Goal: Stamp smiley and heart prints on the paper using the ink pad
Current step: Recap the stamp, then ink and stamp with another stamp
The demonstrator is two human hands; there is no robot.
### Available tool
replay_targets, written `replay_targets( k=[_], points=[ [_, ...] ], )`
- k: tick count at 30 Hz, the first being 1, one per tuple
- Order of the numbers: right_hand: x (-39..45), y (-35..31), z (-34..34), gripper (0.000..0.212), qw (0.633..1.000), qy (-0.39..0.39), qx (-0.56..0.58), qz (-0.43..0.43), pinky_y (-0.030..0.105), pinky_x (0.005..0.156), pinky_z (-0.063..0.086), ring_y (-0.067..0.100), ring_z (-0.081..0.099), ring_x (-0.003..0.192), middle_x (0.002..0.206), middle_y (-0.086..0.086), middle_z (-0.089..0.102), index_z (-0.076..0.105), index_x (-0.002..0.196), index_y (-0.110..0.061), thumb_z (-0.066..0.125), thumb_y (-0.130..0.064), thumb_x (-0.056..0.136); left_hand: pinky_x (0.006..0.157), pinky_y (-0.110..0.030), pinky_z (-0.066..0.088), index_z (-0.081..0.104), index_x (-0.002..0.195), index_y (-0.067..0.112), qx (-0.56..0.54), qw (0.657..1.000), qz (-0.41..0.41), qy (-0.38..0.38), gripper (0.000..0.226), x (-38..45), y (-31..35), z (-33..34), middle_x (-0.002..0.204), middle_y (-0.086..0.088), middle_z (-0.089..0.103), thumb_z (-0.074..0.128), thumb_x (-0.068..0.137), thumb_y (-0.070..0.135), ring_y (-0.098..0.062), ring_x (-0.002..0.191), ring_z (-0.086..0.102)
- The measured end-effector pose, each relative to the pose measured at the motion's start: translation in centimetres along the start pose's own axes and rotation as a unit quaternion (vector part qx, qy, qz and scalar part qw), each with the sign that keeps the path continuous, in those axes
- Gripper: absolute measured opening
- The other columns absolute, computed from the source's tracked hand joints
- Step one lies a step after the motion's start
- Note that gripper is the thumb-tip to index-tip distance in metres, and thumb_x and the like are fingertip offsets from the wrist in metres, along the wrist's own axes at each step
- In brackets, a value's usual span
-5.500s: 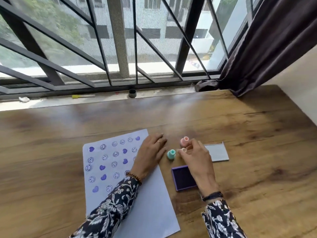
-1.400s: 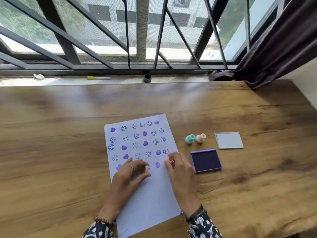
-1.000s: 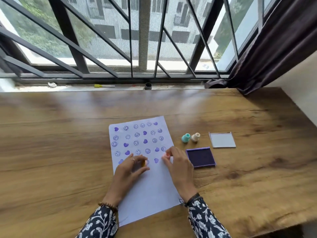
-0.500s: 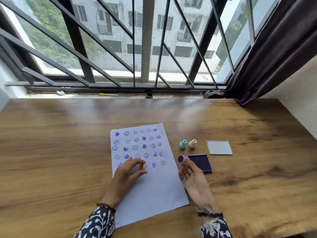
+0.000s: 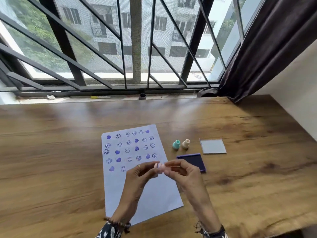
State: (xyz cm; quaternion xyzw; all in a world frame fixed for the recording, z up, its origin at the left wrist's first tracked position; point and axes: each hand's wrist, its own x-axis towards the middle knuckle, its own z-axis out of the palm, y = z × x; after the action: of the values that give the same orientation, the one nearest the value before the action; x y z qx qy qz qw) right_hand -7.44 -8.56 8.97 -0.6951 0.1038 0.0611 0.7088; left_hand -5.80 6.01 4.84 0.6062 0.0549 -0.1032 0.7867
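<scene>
A pale sheet of paper (image 5: 151,191) lies on the wooden table, its upper half covered with purple smiley and heart prints. Above the sheet's middle my left hand (image 5: 137,179) and my right hand (image 5: 185,176) meet, both pinching one small pink stamp (image 5: 160,167) held sideways between the fingertips. The open purple ink pad (image 5: 192,162) sits just right of the paper, partly behind my right hand. Its clear lid (image 5: 212,146) lies farther right. A teal stamp (image 5: 176,144) and a cream stamp (image 5: 185,143) stand upright beside each other above the pad.
The wooden table (image 5: 51,169) runs to a window sill holding a small dark cap (image 5: 142,96) and a yellow marker (image 5: 100,97). Black window bars stand behind. A dark curtain (image 5: 267,48) hangs at the right, next to a white wall.
My right hand has carried the stamp left from beside the ink pad. My left hand has lifted off the paper and joined it on the stamp. The camera has tilted up slightly.
</scene>
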Motion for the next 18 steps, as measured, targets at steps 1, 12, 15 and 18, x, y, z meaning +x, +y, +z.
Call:
replay_targets(
  k=[1, 12, 15, 18],
  points=[
    [0.0, -0.1, -0.1, 0.016, 1.000, 0.001, -0.015, -0.006, 0.020, 0.078, 0.055, 0.013, 0.071, 0.086, 0.085, 0.001, 0.077, 0.073, 0.085, -0.016, 0.077, -0.010, 0.070, 0.065, -0.012, 0.050, 0.075, 0.086, 0.015, -0.005, 1.000, -0.005, -0.001, 0.033, 0.0, 0.0, 0.2, 0.080, 0.002, 0.076, 0.074, 0.058, 0.032, -0.004, 0.074, 0.066],
    [0.6, -0.4, -1.5, 0.013, 0.997, 0.031, -0.064, -0.014, 0.021, 0.066, 0.057, 0.016, 0.072, 0.073, 0.074, 0.000, 0.077, 0.077, 0.080, -0.019, 0.078, -0.023, 0.067, 0.066, -0.014, 0.050, 0.073, 0.084, 0.013, 0.026, 0.999, 0.000, -0.036, 0.032, 0.5, 0.4, 1.3, 0.080, -0.002, 0.076, 0.079, 0.058, 0.031, -0.009, 0.075, 0.066],
    [0.9, -0.3, -1.5, 0.018, 0.996, 0.047, -0.067, 0.021, 0.021, 0.052, 0.054, 0.016, 0.067, 0.055, 0.060, 0.005, 0.070, 0.074, 0.072, -0.013, 0.071, -0.030, 0.073, 0.069, -0.019, 0.054, 0.072, 0.078, 0.015, 0.062, 0.998, 0.020, -0.027, 0.023, 1.0, 0.3, 1.5, 0.079, 0.000, 0.076, 0.081, 0.057, 0.015, -0.012, 0.075, 0.068],
    [1.3, -0.4, -1.3, 0.033, 0.992, 0.062, -0.098, 0.059, 0.018, 0.039, 0.046, 0.012, 0.056, 0.038, 0.045, 0.001, 0.059, 0.064, 0.056, -0.013, 0.067, -0.037, 0.078, 0.069, -0.023, 0.056, 0.070, 0.075, 0.015, 0.095, 0.994, 0.038, -0.036, 0.023, 1.5, 0.1, 1.8, 0.082, 0.000, 0.076, 0.081, 0.058, 0.005, -0.016, 0.077, 0.070]
  ],
)
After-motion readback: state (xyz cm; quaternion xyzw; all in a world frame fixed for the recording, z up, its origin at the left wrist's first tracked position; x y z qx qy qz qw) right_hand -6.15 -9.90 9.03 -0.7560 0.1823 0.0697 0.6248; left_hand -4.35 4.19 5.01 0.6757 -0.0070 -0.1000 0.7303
